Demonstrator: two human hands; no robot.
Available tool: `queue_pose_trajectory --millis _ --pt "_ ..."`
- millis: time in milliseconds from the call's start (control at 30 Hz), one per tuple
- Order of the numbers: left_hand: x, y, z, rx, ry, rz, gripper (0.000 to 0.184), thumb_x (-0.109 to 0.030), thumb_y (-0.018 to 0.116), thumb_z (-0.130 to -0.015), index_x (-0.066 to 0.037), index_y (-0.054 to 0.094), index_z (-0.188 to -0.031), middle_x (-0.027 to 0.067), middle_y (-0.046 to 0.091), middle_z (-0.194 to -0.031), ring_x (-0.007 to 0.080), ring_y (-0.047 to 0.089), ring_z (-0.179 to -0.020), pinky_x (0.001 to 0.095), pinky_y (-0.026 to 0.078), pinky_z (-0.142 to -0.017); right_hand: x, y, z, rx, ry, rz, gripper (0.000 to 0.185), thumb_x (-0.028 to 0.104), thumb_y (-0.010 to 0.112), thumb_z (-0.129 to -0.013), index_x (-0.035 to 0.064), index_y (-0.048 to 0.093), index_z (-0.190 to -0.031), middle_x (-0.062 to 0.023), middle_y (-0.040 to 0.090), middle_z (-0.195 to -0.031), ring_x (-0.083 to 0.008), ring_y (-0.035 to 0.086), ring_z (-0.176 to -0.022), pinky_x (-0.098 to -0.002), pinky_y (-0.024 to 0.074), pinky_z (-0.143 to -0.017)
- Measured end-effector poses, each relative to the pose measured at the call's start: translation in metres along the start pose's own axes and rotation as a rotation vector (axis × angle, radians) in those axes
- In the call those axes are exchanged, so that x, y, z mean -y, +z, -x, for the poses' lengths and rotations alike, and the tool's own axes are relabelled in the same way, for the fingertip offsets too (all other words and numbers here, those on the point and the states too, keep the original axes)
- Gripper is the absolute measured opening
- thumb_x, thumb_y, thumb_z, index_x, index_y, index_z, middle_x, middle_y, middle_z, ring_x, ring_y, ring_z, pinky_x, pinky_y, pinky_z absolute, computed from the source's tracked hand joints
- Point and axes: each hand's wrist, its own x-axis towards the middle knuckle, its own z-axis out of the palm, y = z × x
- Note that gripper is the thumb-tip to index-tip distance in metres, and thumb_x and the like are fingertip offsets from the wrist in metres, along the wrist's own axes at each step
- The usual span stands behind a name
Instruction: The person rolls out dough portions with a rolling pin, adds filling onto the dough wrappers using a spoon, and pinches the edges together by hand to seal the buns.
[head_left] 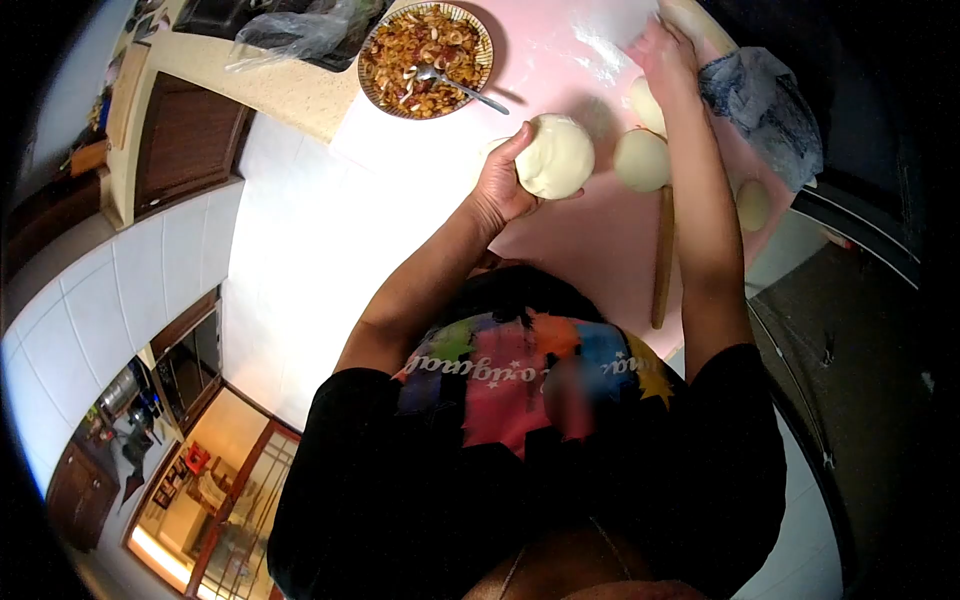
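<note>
My left hand [508, 180] is wrapped round a large smooth ball of dough [556, 157], with the thumb along its side, held above the pink mat [560, 235]. At the far side of the mat, my right hand [665, 55] reaches down near a patch of white flour [603, 55]. Its fingers are blurred and overexposed, so what they touch is unclear. Beneath and beside my right forearm lie a round dough piece [641, 160] and another dough piece [645, 105], partly hidden. A wooden rolling pin [662, 270] lies alongside that forearm.
A plate of chopped nut and fruit filling [420, 45] with a metal spoon [465, 90] stands at the far left of the mat. To the right are a crumpled blue-grey cloth [765, 115] and another dough piece [752, 205]. A clear plastic bag [305, 38] lies top left.
</note>
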Motion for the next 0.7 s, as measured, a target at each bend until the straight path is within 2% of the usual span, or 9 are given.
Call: queue_pose_trajectory --millis 33,100,167,200,300,367,433,467,700 --pt "-0.001 0.004 0.003 -0.003 0.0 -0.001 0.072 -0.051 0.067 -0.08 -0.016 0.042 -0.138 0.0145 0.05 -0.134 0.0376 0.049 -0.122 0.0628 0.041 -0.095 0.006 0.013 0.004 0.0 0.002 -0.002 0.033 0.021 0.059 -0.092 0.0031 0.056 -0.12 -0.0051 0.061 -0.109 -0.0148 0.058 -0.096 -0.0292 0.0485 -0.079" --pt "-0.005 0.013 0.007 -0.037 0.056 -0.167 0.065 -0.036 0.071 -0.081 -0.013 0.045 -0.136 0.0146 0.05 -0.134 0.0313 0.05 -0.122 0.0521 0.045 -0.097 0.012 0.041 0.017 -0.045 -0.114 0.7 0.038 0.025 0.059 -0.092 0.0047 0.054 -0.124 -0.0052 0.059 -0.115 -0.0164 0.057 -0.101 -0.0326 0.0472 -0.084" --pt "-0.009 0.016 0.008 -0.057 0.137 -0.39 0.062 -0.03 0.073 -0.081 -0.011 0.048 -0.135 0.0142 0.05 -0.133 0.0279 0.05 -0.122 0.0455 0.046 -0.097 0.008 0.051 0.053 0.109 0.195 0.7 0.045 0.031 0.061 -0.09 0.0054 0.054 -0.127 -0.0024 0.059 -0.118 -0.0157 0.056 -0.107 -0.0322 0.0455 -0.087" --pt "-0.01 0.016 0.008 -0.079 0.22 -0.608 0.059 -0.023 0.074 -0.081 -0.009 0.05 -0.133 0.0138 0.051 -0.133 0.0245 0.051 -0.121 0.0389 0.047 -0.097 0.012 0.055 0.082 0.214 0.259 0.763 0.072 0.057 0.063 -0.082 0.0053 0.05 -0.132 -0.0123 0.058 -0.122 -0.0225 0.053 -0.116 -0.0363 0.0432 -0.096" --pt "-0.009 0.017 0.008 -0.063 0.257 -0.947 0.068 -0.014 0.081 -0.074 -0.003 0.048 -0.133 0.0123 0.051 -0.134 0.0209 0.055 -0.117 0.0321 0.048 -0.097 -0.014 0.044 0.144 0.204 0.357 0.483 0.069 0.047 0.067 -0.084 0.0025 0.047 -0.134 -0.0112 0.055 -0.125 -0.0227 0.051 -0.119 -0.0337 0.0444 -0.096" --pt "-0.003 0.005 -0.001 0.028 0.387 -1.141 0.085 -0.014 0.084 -0.069 -0.001 0.038 -0.14 0.0163 0.049 -0.134 0.0251 0.053 -0.12 0.0331 0.047 -0.099 -0.018 0.038 0.167 0.389 0.472 0.321 0.065 0.033 0.071 -0.085 0.0005 0.045 -0.135 -0.0116 0.051 -0.13 -0.0222 0.051 -0.119 -0.0307 0.0451 -0.096" --pt "0.002 0.021 0.009 -0.092 0.429 -1.657 0.094 -0.027 0.084 -0.069 0.001 0.032 -0.142 0.0205 0.046 -0.138 0.0301 0.048 -0.125 0.0368 0.043 -0.101 -0.025 0.025 0.179 0.402 0.411 0.367 0.063 0.028 0.072 -0.084 -0.0003 0.046 -0.134 -0.0116 0.053 -0.127 -0.0214 0.052 -0.117 -0.0301 0.0459 -0.094" --pt "0.004 0.023 0.01 -0.085 0.397 -1.77 0.113 -0.032 0.087 -0.062 0.001 0.021 -0.146 0.0239 0.043 -0.138 0.0344 0.046 -0.126 0.0378 0.042 -0.103 -0.033 0.018 0.182 0.429 0.343 0.415 0.06 0.024 0.072 -0.084 -0.0011 0.047 -0.132 -0.0116 0.055 -0.124 -0.0207 0.053 -0.115 -0.0296 0.0467 -0.092" --pt "0.023 0.021 0.008 -0.048 0.341 -1.812 0.12 -0.031 0.089 -0.061 0.004 0.013 -0.147 0.0253 0.042 -0.138 0.0345 0.047 -0.126 0.0389 0.043 -0.102 -0.041 0.016 0.203 0.403 0.341 0.386 0.049 0.015 0.074 -0.079 -0.003 0.053 -0.12 -0.0096 0.062 -0.105 -0.0179 0.059 -0.098 -0.03 0.049 -0.084"
